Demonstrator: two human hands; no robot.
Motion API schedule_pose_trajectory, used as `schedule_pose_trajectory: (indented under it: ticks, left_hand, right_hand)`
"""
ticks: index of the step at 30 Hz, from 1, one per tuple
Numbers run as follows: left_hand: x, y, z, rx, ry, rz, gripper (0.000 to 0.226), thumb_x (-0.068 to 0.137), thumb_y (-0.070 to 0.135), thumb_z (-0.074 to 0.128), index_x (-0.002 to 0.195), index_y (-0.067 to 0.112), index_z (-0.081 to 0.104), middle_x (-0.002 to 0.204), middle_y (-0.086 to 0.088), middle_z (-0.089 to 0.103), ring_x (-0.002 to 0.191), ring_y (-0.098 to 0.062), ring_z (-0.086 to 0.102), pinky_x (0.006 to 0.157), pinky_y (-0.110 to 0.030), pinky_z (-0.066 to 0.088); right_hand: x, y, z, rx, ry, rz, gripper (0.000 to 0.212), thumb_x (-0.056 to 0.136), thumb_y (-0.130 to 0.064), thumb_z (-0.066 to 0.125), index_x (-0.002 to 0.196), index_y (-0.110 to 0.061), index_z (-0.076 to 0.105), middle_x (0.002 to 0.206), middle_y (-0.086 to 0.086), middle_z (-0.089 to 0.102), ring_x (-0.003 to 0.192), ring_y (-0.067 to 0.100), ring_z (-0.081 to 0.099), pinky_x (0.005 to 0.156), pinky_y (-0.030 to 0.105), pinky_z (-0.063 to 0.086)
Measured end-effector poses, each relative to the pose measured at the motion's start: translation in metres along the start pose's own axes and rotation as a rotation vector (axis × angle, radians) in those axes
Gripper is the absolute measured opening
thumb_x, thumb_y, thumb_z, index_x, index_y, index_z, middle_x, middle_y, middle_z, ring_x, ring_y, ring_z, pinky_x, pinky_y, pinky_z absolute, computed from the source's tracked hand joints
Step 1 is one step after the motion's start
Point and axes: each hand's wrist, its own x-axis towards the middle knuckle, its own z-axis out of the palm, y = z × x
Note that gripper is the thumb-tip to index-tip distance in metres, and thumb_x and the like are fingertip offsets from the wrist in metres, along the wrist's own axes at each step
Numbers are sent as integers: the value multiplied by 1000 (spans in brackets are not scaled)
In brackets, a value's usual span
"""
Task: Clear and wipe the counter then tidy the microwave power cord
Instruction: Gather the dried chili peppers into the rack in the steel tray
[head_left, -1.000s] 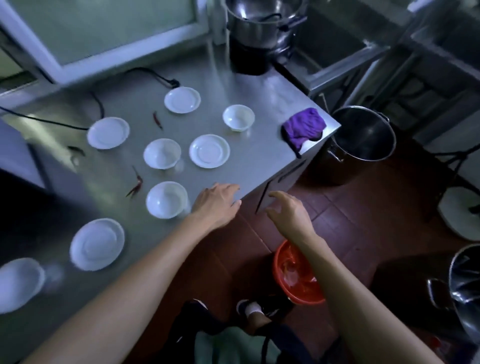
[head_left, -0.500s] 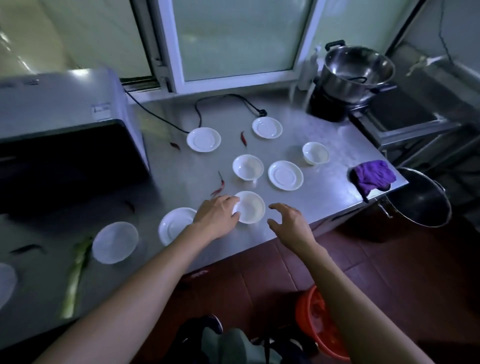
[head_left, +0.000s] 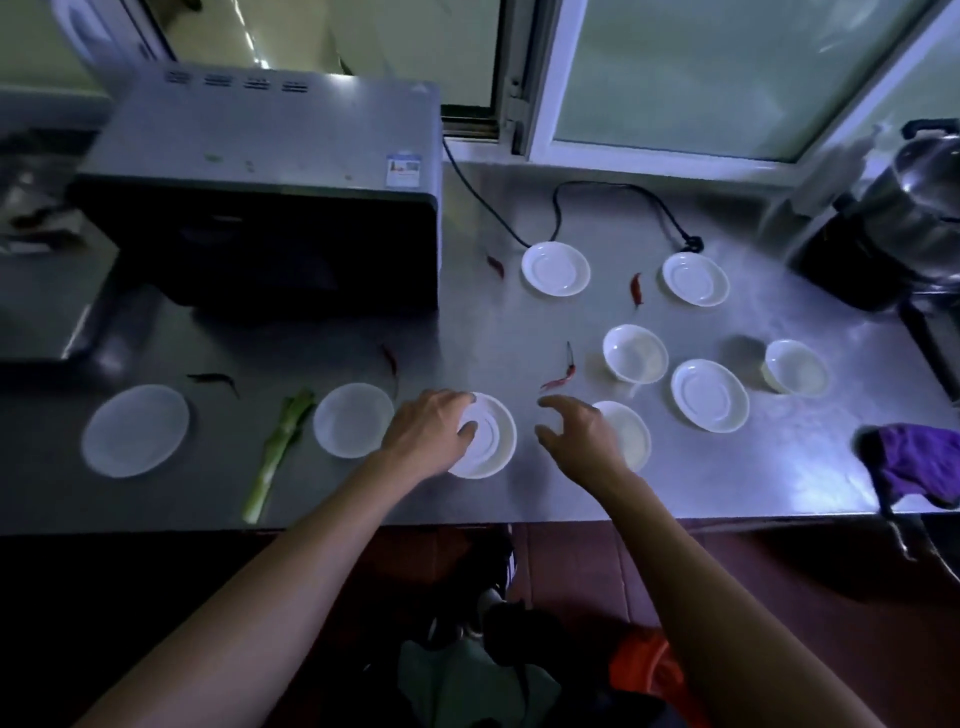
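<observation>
I see a shiny metal surface (head_left: 519, 499) under a window (head_left: 727, 78), with a microwave (head_left: 270, 208) at the back left. Its black power cord (head_left: 613, 189) loops behind the white plates. My left hand (head_left: 428, 434) rests on a saucer (head_left: 493, 441), thumb and fingers curled over its rim. My right hand (head_left: 579, 434) hangs loose just above a bowl (head_left: 631, 434), partly hiding it. A purple cloth (head_left: 919, 462) sits at the far right edge, cut off.
</observation>
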Motion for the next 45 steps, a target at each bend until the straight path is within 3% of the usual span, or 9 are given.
schedule_pose_trajectory:
  ticks: [5, 14, 18, 21, 27, 32, 37, 42, 45]
  left_hand:
    - [14, -24, -2, 17, 12, -77, 31, 96, 35, 52, 125, 26, 58, 119, 1, 64, 109, -25, 58, 82, -37, 48]
    - [70, -18, 18, 30, -72, -124, 42, 98, 35, 51, 138, 22, 54, 136, 2, 59, 124, -25, 52, 99, -39, 45]
    - [90, -13, 28, 21, -116, -126, 40, 98, 33, 51, 136, 21, 55, 135, 1, 60, 122, -26, 53, 98, -40, 45]
    - [103, -12, 30, 10, -112, -114, 34, 96, 31, 53, 128, 22, 59, 124, 0, 64, 113, -27, 57, 90, -39, 47]
    - [120, -14, 28, -23, -77, -162, 33, 97, 32, 52, 127, 21, 61, 126, 1, 64, 113, -24, 57, 91, -38, 48]
    - [117, -28, 24, -49, -48, -217, 31, 97, 29, 52, 123, 20, 63, 125, 1, 64, 112, -25, 56, 91, -37, 48]
    - [102, -59, 15, -70, 51, -270, 25, 94, 24, 56, 115, 17, 67, 116, -3, 67, 106, -29, 59, 90, -42, 51]
    - [100, -102, 7, -14, 178, -365, 15, 89, 22, 56, 98, 19, 68, 97, -2, 68, 90, -28, 59, 76, -37, 49]
    - [111, -122, 4, 29, 207, -425, 13, 86, 26, 57, 93, 20, 66, 93, -2, 67, 90, -29, 57, 74, -37, 42]
  right_hand:
    - [38, 4, 17, -8, -81, 5, 42, 90, -24, 66, 131, -19, 61, 133, 6, 62, 122, 27, 58, 100, 41, 48]
    - [98, 51, 21, -155, -75, -24, 27, 94, -14, 55, 118, -16, 68, 122, 6, 68, 113, 33, 58, 93, 38, 40]
    - [118, 67, 19, -246, -154, -79, 24, 94, -12, 53, 113, -14, 67, 119, 7, 66, 115, 32, 52, 91, 39, 39]
    - [130, 76, 17, -333, -228, -136, 26, 89, -5, 55, 111, -13, 65, 117, 7, 63, 116, 32, 49, 89, 39, 37]
    - [149, 83, 23, -396, -174, -188, 12, 85, -5, 60, 94, -8, 68, 95, 12, 65, 99, 36, 55, 81, 43, 41]
    - [165, 64, 38, -406, -114, -263, 15, 78, -3, 66, 86, -15, 69, 80, 6, 63, 84, 33, 57, 76, 40, 42]
    - [177, 16, 54, -273, -71, -322, 5, 80, -9, 65, 81, -14, 68, 72, 7, 60, 69, 33, 60, 70, 39, 44]
    - [186, -26, 73, -259, -43, -311, 10, 79, -9, 64, 84, -14, 71, 72, 8, 62, 69, 35, 60, 67, 38, 43]
    - [182, -39, 78, -252, -19, -299, 11, 79, -8, 67, 87, -14, 71, 74, 7, 62, 71, 35, 59, 68, 38, 41]
